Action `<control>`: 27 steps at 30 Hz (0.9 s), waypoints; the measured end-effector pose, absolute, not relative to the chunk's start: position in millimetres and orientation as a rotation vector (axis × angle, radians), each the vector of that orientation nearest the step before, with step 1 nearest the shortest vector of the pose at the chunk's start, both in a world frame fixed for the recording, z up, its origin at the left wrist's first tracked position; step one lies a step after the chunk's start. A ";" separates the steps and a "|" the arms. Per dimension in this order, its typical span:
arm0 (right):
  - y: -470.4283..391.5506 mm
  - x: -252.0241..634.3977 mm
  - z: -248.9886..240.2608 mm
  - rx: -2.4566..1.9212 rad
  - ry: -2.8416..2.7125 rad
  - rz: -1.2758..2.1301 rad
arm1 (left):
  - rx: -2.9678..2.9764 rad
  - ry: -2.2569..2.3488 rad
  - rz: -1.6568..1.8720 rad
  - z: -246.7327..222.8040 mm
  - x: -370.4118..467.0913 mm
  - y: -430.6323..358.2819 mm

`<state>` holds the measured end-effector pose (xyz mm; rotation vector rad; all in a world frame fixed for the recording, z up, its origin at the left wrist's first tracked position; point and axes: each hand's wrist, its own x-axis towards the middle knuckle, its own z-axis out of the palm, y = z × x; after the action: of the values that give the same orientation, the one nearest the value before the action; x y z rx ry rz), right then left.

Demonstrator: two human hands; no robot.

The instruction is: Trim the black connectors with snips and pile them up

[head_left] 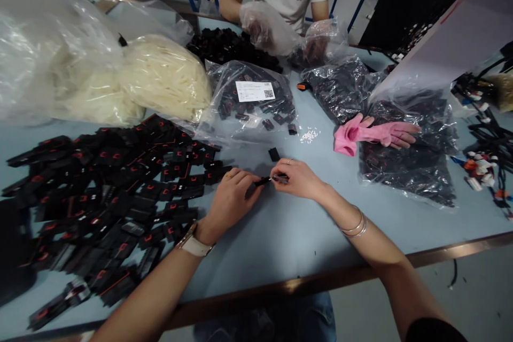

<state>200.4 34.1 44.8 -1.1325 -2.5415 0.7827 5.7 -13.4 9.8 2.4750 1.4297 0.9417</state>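
My left hand point(234, 195), with a ring and a white-banded watch, pinches a small black plastic connector housing point(262, 181) above the blue tabletop. Facing it, my right hand point(298, 179) is closed around a small dark thing with a thin pale tip point(279, 177); its kind is not clear. That tip meets or nearly meets the end of the housing. Just beyond my fingers lies another black piece point(274, 154). A little pile of tiny white pieces point(309, 134) is on the table farther back.
To the left spreads a large heap of black housings with orange parts point(148, 187). Behind stand bags of cream-coloured pieces point(164, 77) and a labelled clear bag point(255, 91). Pink gloves point(377, 133) lie on bagged parts at right. Across the table a person handles plastic bags.
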 end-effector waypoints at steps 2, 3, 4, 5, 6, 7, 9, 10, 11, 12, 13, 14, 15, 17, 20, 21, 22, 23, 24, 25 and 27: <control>31.3 198.5 44.8 -1.159 -2.616 0.750 | 2.480 1.412 0.968 10.2 6.3 -13.6; 30.1 197.8 44.9 -1.171 -2.646 0.731 | 2.480 1.407 0.975 10.4 6.6 -13.6; 29.1 197.2 45.0 -1.179 -2.673 0.710 | 2.480 1.404 0.978 10.6 6.9 -13.7; 28.3 196.8 45.0 -1.182 -2.697 0.689 | 2.480 1.401 0.978 10.8 7.1 -13.7; 27.7 196.6 45.0 -1.182 -2.719 0.666 | 2.481 1.398 0.978 10.9 7.2 -13.8; 27.3 196.3 44.9 -1.177 -2.740 0.642 | 2.484 1.395 0.979 11.0 7.4 -13.9; 26.9 196.0 45.0 -1.159 -2.782 0.596 | 2.488 1.387 0.984 11.0 7.6 -14.3; 26.7 195.7 45.4 -1.153 -2.802 0.571 | 2.490 1.382 0.986 11.0 7.7 -14.6; 26.4 195.3 46.2 -1.151 -2.821 0.545 | 2.490 1.378 0.987 10.9 7.8 -14.9; 25.9 194.8 47.4 -1.154 -2.841 0.521 | 2.487 1.376 0.986 10.8 7.9 -15.3; 25.3 194.1 48.9 -1.160 -2.863 0.496 | 2.483 1.375 0.984 10.7 8.0 -15.8; 24.4 193.2 50.5 -1.167 -2.883 0.473 | 2.480 1.373 0.980 10.7 8.1 -16.2; 23.5 192.3 52.1 -1.171 -2.902 0.451 | 2.477 1.372 0.979 10.7 8.2 -16.5; 21.5 190.6 54.5 -1.169 -2.929 0.419 | 2.476 1.364 0.981 10.8 8.2 -16.8; 20.1 189.8 53.2 -1.162 -2.919 0.419 | 2.479 1.350 0.997 10.7 7.6 -16.1; 20.4 190.4 51.2 -1.162 -2.900 0.433 | 2.472 1.352 1.003 10.4 7.3 -15.5; 21.1 191.4 48.5 -1.161 -2.871 0.455 | 2.458 1.359 1.010 10.1 7.0 -14.9; 22.2 192.8 45.2 -1.157 -2.832 0.484 | 2.439 1.369 1.014 9.7 6.7 -14.2; 23.6 194.5 41.5 -1.147 -2.787 0.519 | 2.417 1.384 1.015 9.2 6.4 -13.4; 25.1 196.4 37.7 -1.128 -2.738 0.557 | 2.392 1.401 1.012 8.7 6.1 -12.8; 27.9 200.3 30.2 -1.072 -2.651 0.619 | 2.352 1.429 1.004 7.8 5.5 -11.5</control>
<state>200.3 27.9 30.2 -1.0717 -2.6505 0.6193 5.5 -11.5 7.8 2.3521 1.4294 1.0043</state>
